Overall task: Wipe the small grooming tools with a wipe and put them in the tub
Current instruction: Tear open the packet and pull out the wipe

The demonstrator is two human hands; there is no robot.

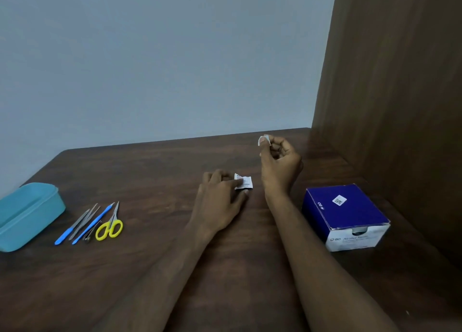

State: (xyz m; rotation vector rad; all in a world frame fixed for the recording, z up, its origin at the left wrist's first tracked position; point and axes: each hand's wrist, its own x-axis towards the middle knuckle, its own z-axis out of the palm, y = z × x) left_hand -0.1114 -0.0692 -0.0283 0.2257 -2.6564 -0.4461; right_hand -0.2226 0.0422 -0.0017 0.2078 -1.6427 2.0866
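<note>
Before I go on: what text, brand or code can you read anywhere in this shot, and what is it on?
"BD": top face of the blue box, and again on its white front.
"Alcohol": white front; the following word and lines below are blurred.
QR-style sticker on the box: unreadable.
Sachet under left hand: print too small.

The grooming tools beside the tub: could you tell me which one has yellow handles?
The scissors, lying rightmost in the row, farthest from the tub; the other tools are blue-handled or plain metal.

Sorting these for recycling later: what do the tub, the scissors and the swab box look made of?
Tub: likely plastic, matte teal, with rounded moulded corners. Scissors: grey, metal-looking blades with glossy yellow handle loops, probably plastic. Swab box: seemingly printed cardboard, with sharp folded edges.
</note>
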